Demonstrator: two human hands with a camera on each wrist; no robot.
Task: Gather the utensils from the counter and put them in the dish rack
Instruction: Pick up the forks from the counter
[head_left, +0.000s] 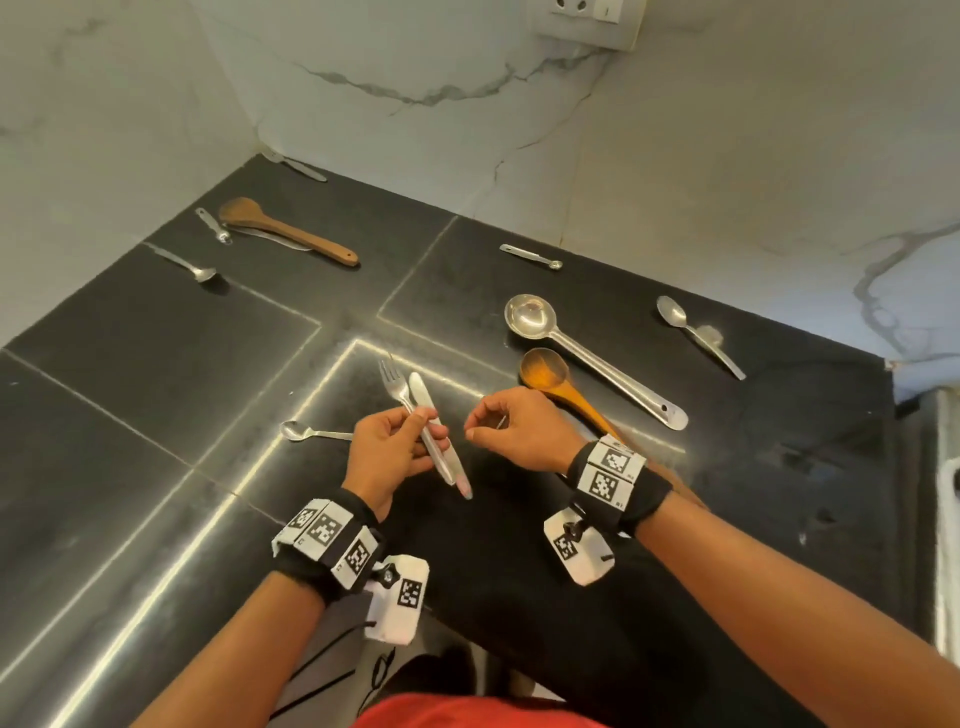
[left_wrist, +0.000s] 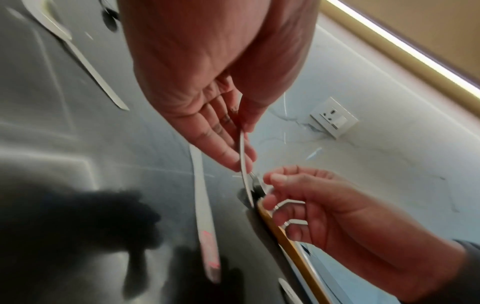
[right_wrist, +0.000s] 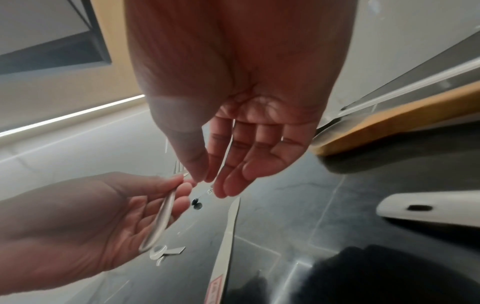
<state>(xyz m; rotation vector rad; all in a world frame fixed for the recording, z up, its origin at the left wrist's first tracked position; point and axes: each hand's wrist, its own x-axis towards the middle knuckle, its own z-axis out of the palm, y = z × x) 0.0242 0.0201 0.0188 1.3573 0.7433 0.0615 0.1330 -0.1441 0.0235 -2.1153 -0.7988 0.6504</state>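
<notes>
Left hand (head_left: 387, 452) grip grasps a fork (head_left: 393, 384) by the handle, tines pointing to 11 o'clock, held over the dark table (head_left: 156, 415); the white knife (head_left: 439, 431) lies on the table just beside the fork, at its 3 o'clock. Right hand (head_left: 519, 431) grip is released, fingers loosely curved and holding nothing, near the fork handle. At its 1 o'clock lie a wooden spoon (head_left: 550, 376) and a steel ladle (head_left: 582, 353); a teaspoon (head_left: 306, 431) lies at the left hand's 9 o'clock.
</notes>
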